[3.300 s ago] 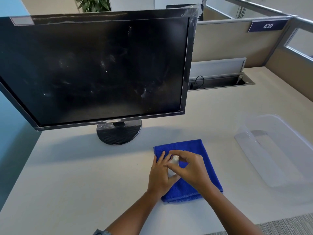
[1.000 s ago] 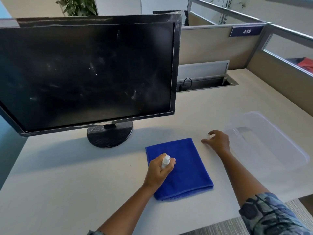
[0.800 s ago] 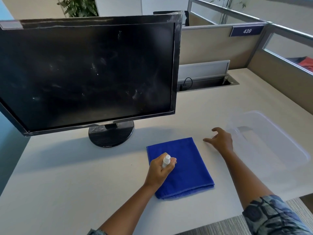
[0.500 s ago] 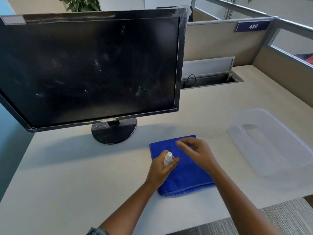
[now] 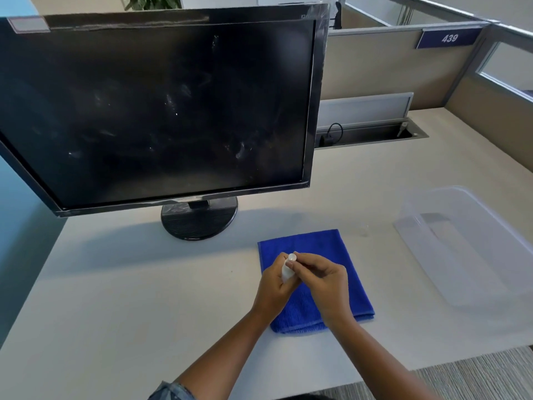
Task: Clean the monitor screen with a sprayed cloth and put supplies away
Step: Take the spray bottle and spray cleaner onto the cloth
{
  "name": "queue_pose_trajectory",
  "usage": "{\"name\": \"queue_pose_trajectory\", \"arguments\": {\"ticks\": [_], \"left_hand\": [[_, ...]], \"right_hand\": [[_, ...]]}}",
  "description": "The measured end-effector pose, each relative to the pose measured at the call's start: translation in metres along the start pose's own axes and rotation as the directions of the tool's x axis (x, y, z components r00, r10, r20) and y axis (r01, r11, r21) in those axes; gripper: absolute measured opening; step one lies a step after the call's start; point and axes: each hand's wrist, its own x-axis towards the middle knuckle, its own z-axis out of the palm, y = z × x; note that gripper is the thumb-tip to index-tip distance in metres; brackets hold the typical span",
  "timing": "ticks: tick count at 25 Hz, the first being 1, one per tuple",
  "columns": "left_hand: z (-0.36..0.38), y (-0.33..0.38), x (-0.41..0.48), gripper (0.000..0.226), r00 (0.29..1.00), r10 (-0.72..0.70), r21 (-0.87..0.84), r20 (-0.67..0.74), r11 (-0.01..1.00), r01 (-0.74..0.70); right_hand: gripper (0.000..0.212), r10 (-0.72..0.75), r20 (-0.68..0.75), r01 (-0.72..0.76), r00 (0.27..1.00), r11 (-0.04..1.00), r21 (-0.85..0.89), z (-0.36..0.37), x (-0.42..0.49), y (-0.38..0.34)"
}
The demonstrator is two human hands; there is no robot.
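Gripping a small white spray bottle (image 5: 287,269) upright over a folded blue cloth (image 5: 340,252), the left hand (image 5: 274,287) wraps its body while the right hand (image 5: 323,281) pinches its top. The cloth lies on the pale bench (image 5: 115,298), between a smudged black monitor (image 5: 161,111) and a clear plastic bin (image 5: 467,243).

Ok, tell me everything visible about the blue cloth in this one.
The cloth is bright blue with a fine looped pile, like microfibre. It is folded into a flat rectangle, with a stitched hem along the near edge. It lies on the desk, in front of the monitor and left of the clear tub. Both hands hold a small white bottle over its left part, the left hand and right hand covering its middle; whether they touch it is unclear.
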Motion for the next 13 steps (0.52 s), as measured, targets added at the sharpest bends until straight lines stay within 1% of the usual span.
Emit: {"name": "queue_pose_trajectory", "arguments": {"ticks": [3, 4, 5, 6, 7, 9, 11, 12, 13], "left_hand": [[0.002, 0.003, -0.002, 0.028, 1.000, -0.016, 0.005, 0.014, 1.000, 0.016], [0.000, 0.005, -0.002, 0.027, 0.999, -0.016, 0.018, 0.051, 1.000, 0.015], [-0.003, 0.005, -0.002, 0.030, 0.995, -0.013, 0.061, 0.096, 0.998, 0.007], [-0.008, 0.004, -0.002, 0.039, 0.992, -0.005, 0.136, 0.128, 0.991, -0.013], [-0.015, 0.001, -0.003, 0.050, 0.990, 0.008, 0.231, 0.139, 0.972, -0.041], [-0.032, -0.011, -0.006, 0.064, 0.996, 0.030, 0.397, 0.089, 0.916, -0.063], [-0.047, -0.023, -0.009, 0.067, 1.000, 0.011, 0.516, -0.022, 0.857, 0.002], [-0.052, -0.028, -0.011, 0.064, 0.997, -0.007, 0.567, -0.073, 0.822, 0.047], [-0.054, -0.031, -0.011, 0.061, 0.995, -0.022, 0.614, -0.099, 0.786, 0.078]], "right_hand": [[0.021, -0.019, 0.006, 0.020, 1.000, 0.996, -0.092, 0.007, 0.000, 0.005], [0.021, -0.019, 0.020, 0.022, 1.000, 0.992, -0.127, 0.008, 0.002, 0.005], [0.020, -0.002, 0.038, 0.007, 0.999, 0.991, -0.137, 0.006, 0.007, 0.005], [0.020, 0.034, 0.059, -0.027, 0.998, 0.994, -0.104, 0.003, 0.014, 0.003], [0.021, 0.074, 0.077, -0.072, 0.994, 0.997, -0.029, -0.001, 0.022, 0.000], [0.027, 0.165, 0.092, -0.177, 0.982, 0.974, 0.140, -0.008, 0.036, -0.003], [0.028, 0.297, 0.104, -0.314, 0.949, 0.916, 0.250, -0.011, 0.045, -0.003], [0.028, 0.378, 0.121, -0.397, 0.918, 0.872, 0.287, -0.011, 0.048, -0.001], [0.030, 0.470, 0.155, -0.494, 0.869, 0.813, 0.309, -0.012, 0.049, 0.001]]}}
